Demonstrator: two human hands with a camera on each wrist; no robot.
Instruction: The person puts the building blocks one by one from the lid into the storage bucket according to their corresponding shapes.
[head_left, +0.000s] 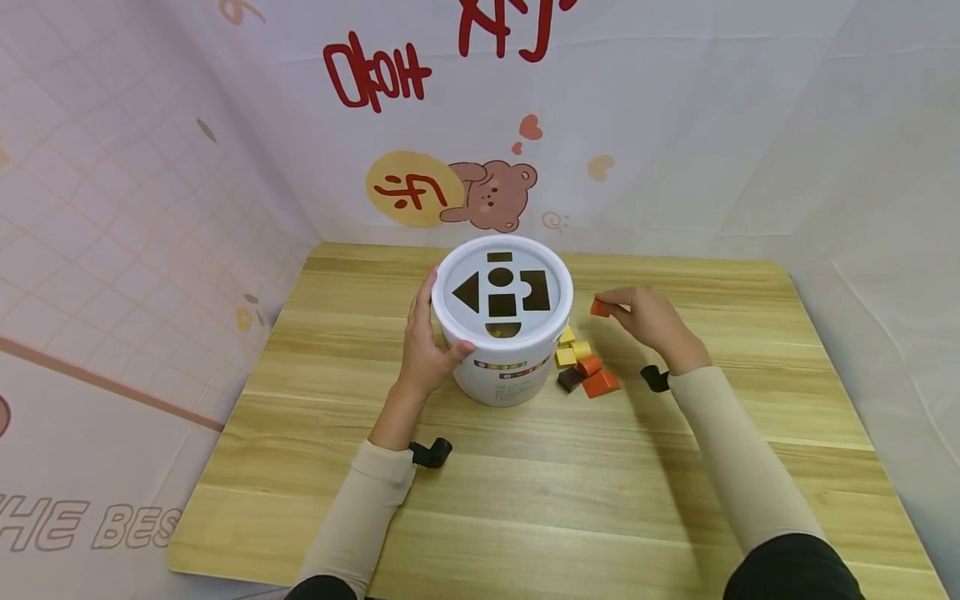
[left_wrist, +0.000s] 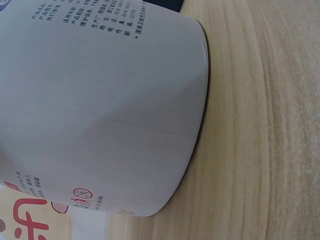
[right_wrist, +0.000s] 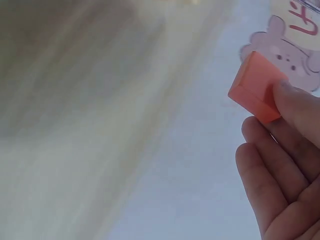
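Note:
A white shape-sorter bucket [head_left: 501,377] stands upright on the table, its lid [head_left: 468,265] cut with several shaped holes. My left hand [head_left: 426,346] grips it at the side near the rim, fingers along the far left and thumb on the front. To the right of the bucket, my right hand [head_left: 647,318] pinches a small orange block [right_wrist: 256,86] between thumb and fingers, apart from the bucket. Below that hand, next to the bucket's base, lie yellow blocks [head_left: 565,357], orange blocks [head_left: 601,384] and a dark brown block [head_left: 570,380]. The left wrist view shows only the bucket's printed wall [left_wrist: 100,100] and table.
The wood-grain table [head_left: 525,500] extends around the bucket on every side. Behind it hangs a pale printed cloth [head_left: 645,125] with a bear and red lettering, and similar cloth stands at both sides. Black wrist mounts [head_left: 431,453] sit at both cuffs.

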